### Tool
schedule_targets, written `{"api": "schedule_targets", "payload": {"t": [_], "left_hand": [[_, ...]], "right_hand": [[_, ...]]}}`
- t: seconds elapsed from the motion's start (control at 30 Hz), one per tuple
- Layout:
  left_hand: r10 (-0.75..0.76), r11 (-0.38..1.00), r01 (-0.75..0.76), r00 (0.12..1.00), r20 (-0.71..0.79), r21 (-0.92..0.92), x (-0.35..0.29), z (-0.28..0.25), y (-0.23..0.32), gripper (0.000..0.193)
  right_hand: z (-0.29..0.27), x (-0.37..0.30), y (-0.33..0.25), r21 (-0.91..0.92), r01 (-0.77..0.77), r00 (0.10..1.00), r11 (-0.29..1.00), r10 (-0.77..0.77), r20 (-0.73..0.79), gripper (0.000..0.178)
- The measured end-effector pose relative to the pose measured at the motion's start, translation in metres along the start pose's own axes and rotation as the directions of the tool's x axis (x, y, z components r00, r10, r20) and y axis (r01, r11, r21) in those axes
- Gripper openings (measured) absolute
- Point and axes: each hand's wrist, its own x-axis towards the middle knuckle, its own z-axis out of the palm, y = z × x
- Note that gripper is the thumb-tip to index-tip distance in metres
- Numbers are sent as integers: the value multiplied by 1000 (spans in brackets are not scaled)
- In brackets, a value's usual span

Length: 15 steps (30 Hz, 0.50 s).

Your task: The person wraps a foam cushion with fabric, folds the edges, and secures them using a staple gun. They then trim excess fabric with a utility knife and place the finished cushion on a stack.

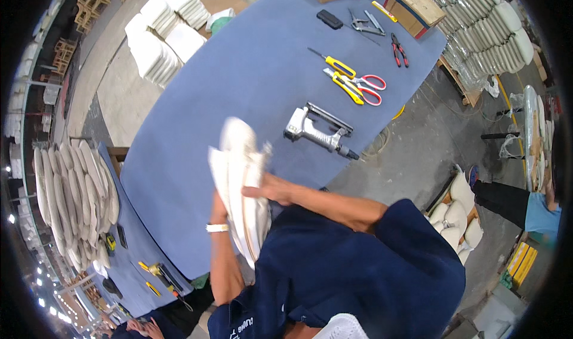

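Note:
A cream padded seat cushion (242, 186) is held up on edge in front of my chest, with loose fabric flaring at its upper part. My right hand (271, 189) grips its right side, the thumb laid across the edge. From the other side my left hand (219, 206) holds the cushion; its fingers are hidden behind it. A pneumatic staple gun (316, 129) lies to the right on the blue-covered table (179, 160). Beyond it are a yellow utility knife (345, 87), red-handled scissors (371, 87) and a yellow screwdriver (339, 65).
Red-handled pliers (399, 51), a black case (329, 19) and a cardboard box (413, 9) sit at the table's far end. Cushion stacks stand at left (77, 201), far left (158, 37) and far right (483, 28). Other people work at right (540, 210) and lower left (146, 327).

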Motion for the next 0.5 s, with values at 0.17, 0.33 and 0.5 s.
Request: {"api": "schedule_targets", "payload": {"t": [0.17,0.33,0.5], "left_hand": [[640,715,-695,692,-333,-70,-33,-41,75,53],[365,740,-671,456,-811,-44,-93,36,142,54],[164,889,-447,514,-842,-99,-171,45,106,68]], "right_hand": [[60,56,-138,-512,543,839,665,-440,319,111],[100,76,-243,-658,736,677,161,-137,723,53],[108,124,-187,-625,779,580,43,326,746,35]]}}
